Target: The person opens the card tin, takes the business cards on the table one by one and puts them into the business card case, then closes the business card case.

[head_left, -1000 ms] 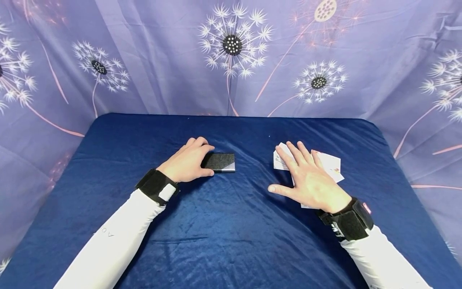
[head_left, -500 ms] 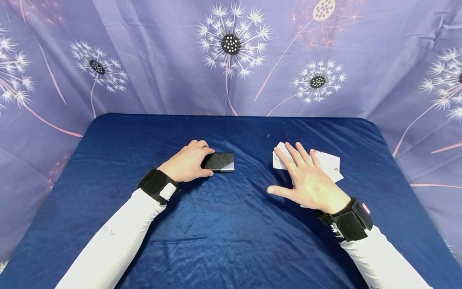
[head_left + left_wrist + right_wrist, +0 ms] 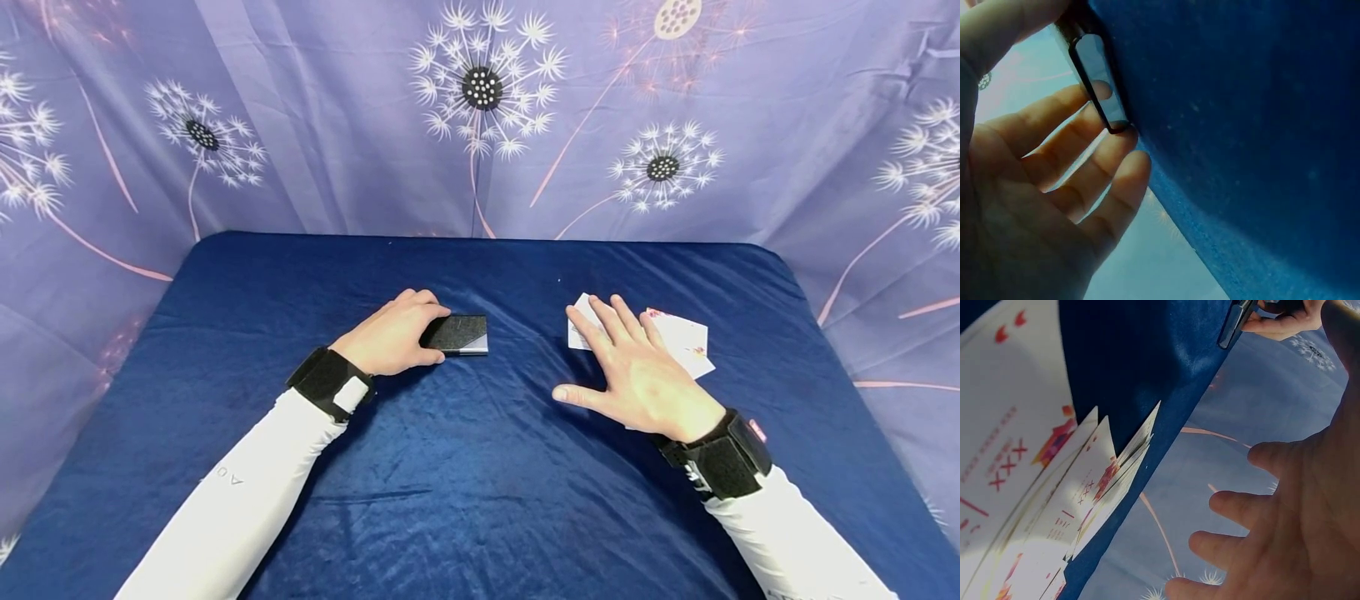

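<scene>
In the head view my left hand (image 3: 390,337) grips the left end of a flat black card case (image 3: 465,333) with a silver corner, thumb at the near edge and fingers at the far edge. The left wrist view shows the shiny end of the case (image 3: 1092,62) between thumb and fingers. My right hand (image 3: 641,371) is spread with straight fingers above several loose white business cards (image 3: 684,337), partly covering them. In the right wrist view the cards (image 3: 1029,444) carry red print and coloured marks, and a gap shows between them and the fingers.
A dark blue velvety cloth (image 3: 450,500) covers the table. Behind its far edge hangs a purple curtain (image 3: 337,125) with a dandelion pattern. The cards lie fanned and overlapping to the right of the case.
My right hand has drifted very slightly left over the cards, its fingers still spread. The left hand and the card case stay in place.
</scene>
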`<state>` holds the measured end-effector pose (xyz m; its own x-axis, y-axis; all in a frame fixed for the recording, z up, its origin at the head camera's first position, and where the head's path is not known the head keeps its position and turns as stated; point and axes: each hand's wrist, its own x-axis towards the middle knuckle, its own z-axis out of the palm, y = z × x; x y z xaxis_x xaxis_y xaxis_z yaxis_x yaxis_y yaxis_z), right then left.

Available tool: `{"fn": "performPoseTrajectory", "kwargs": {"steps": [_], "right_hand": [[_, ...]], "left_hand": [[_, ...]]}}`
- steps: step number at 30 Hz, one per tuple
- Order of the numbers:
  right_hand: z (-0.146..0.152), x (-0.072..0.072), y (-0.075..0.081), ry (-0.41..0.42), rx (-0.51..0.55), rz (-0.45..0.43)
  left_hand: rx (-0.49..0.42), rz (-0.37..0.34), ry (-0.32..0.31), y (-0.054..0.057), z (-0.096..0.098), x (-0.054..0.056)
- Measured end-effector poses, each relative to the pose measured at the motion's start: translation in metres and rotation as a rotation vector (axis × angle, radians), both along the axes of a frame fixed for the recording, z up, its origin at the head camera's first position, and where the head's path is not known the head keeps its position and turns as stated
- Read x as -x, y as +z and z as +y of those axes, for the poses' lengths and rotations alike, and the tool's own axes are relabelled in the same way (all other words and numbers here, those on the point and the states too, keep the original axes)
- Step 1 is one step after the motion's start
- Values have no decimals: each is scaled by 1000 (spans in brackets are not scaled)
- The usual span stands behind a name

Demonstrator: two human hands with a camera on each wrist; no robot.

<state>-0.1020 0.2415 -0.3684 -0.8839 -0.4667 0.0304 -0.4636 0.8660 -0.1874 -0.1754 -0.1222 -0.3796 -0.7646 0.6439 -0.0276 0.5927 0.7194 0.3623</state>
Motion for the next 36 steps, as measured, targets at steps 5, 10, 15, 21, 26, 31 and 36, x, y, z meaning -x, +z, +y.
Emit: {"fn": "performPoseTrajectory", "kwargs": {"steps": [5, 10, 15, 21, 26, 31, 36], "right_hand": [[-1, 0, 0, 9, -1, -2], [-2, 0, -1, 16, 8, -5], [-3, 0, 0, 20, 6, -12], [-5, 0, 0, 19, 13, -18], [-9, 1, -1, 23, 3, -14], [-14, 2, -3, 57, 18, 53], [-20, 4, -6, 155, 52, 175]], "left_hand": [[-27, 1, -18, 0, 0, -1], [-37, -2, -22, 1, 4, -2], [-46, 5, -23, 3, 9, -7], [-85, 18, -41, 7, 16, -18], [-121, 61, -82, 10, 23, -27], [-138, 79, -103, 12, 32, -35], [-131, 87, -111, 9, 40, -40]]}}
